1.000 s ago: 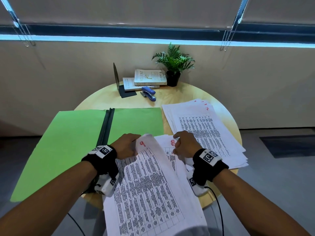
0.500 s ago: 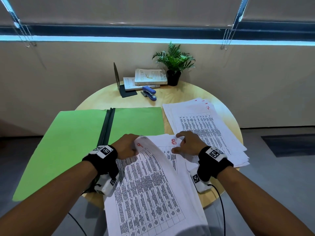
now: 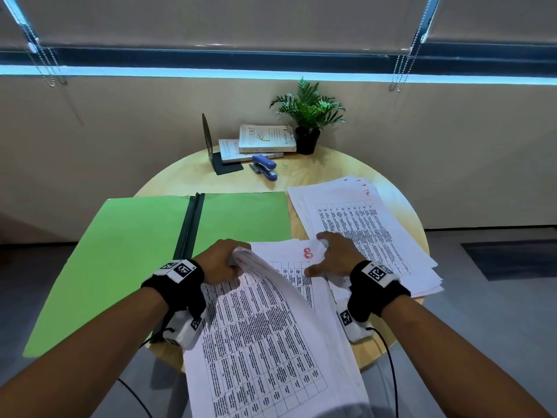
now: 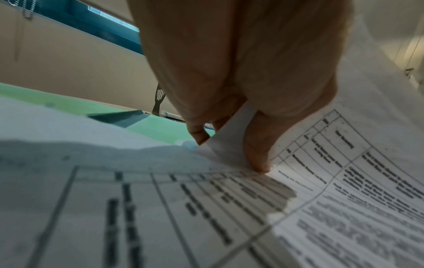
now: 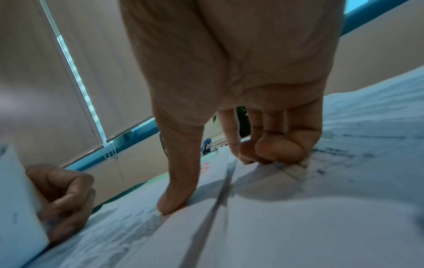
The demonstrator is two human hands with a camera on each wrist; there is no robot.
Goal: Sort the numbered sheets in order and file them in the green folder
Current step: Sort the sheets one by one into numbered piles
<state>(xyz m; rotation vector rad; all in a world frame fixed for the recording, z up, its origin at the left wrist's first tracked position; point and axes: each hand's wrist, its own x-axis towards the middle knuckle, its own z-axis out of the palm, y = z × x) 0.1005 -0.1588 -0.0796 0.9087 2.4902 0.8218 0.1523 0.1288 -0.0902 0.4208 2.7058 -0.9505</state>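
Books (image 3: 262,140), a stapler (image 3: 265,170) and a potted plant (image 3: 307,116) sit beyond my hands; the open green folder (image 3: 120,251) lies off my left hand (image 3: 220,260), which pinches the curled sheets (image 3: 265,327). My right hand (image 3: 334,257) spreads on the sheet marked 8 (image 3: 289,254), thumb pressing, beside the spread pile (image 3: 361,230).

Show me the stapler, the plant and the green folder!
stapler (image 3: 265,168), head view, on its blue top.
plant (image 3: 307,108), head view, on its leaves.
green folder (image 3: 120,251), head view, on its bare left flap.
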